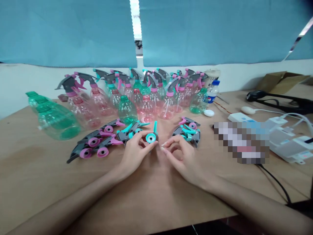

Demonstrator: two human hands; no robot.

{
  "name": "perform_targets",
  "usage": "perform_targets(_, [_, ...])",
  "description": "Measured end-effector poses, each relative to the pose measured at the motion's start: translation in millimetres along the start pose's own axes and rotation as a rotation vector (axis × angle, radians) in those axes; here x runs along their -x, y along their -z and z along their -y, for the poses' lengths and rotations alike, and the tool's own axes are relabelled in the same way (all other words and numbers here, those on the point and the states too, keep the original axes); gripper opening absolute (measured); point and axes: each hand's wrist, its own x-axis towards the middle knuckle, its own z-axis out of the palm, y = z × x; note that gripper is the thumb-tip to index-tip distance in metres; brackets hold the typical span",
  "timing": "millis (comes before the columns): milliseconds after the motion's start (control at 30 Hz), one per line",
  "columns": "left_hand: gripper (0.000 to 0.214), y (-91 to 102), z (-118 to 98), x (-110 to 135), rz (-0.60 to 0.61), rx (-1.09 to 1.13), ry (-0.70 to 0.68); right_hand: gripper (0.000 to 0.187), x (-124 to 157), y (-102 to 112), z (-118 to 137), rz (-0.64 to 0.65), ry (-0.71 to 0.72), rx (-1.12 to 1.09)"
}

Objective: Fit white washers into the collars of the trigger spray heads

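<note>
My left hand (136, 150) pinches a grey spray-trigger head with a teal cap (151, 136), held cap-side toward me just above the wooden table (36, 176). My right hand (180, 156) hovers beside it, fingers curled, thumb and forefinger tips close together near the head; whether they hold anything small is unclear. Loose trigger heads with pink caps (95, 145) lie to the left, teal ones (130, 128) lie behind my left hand, and a mixed pile (188, 130) sits behind my right hand.
Several pink and green spray bottles (146, 93) stand in rows at the back. Green bottles without heads (52, 116) lie at the left. A small water bottle (212, 92), white boxes with cables (286, 138) and a cardboard box (281, 81) are at the right.
</note>
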Motion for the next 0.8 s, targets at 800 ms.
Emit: perform_targets(800, [0.045, -117.2, -48, -77, 0.456, -0.302, -0.829, 0.012, -1, 1, 2, -0.028, 0.432, -0.086])
